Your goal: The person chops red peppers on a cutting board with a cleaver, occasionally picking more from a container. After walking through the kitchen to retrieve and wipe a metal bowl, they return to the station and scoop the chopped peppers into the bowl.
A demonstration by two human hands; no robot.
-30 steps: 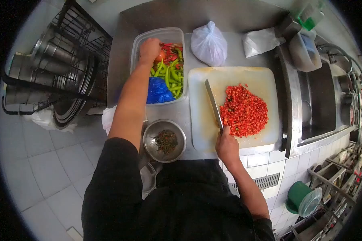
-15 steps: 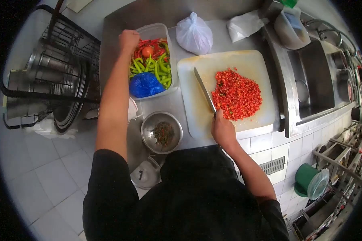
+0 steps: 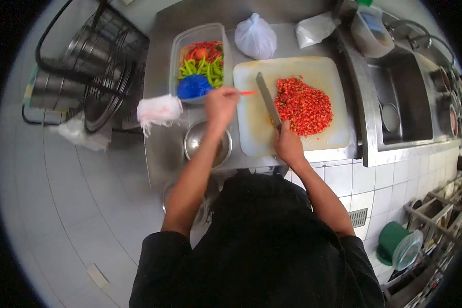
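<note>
My left hand (image 3: 222, 106) is closed on a thin red chili pepper (image 3: 247, 93), whose end points right over the left edge of the cutting board (image 3: 251, 138). My right hand (image 3: 289, 142) grips the handle of a knife (image 3: 268, 99); its broad blade lies over the board, tip toward the back. Just right of the blade is a heap of chopped red chili (image 3: 304, 107). Behind my left hand stands a clear plastic container (image 3: 176, 47) with red chilies, green chilies (image 3: 209, 71), a tomato (image 3: 201, 53) and a blue plastic bag (image 3: 194, 87).
A metal bowl (image 3: 224, 150) is partly hidden under my left forearm. A white cloth (image 3: 159, 110) hangs at the counter's left edge. Behind the board sit a tied white bag (image 3: 255, 37) and another white bag (image 3: 315, 30). A sink (image 3: 403, 97) is at right, a wire rack (image 3: 69, 77) at left.
My left hand has left the container and moved right and toward me, now with a red chili in it. The knife stays in my right hand. The whole view has shifted slightly.
</note>
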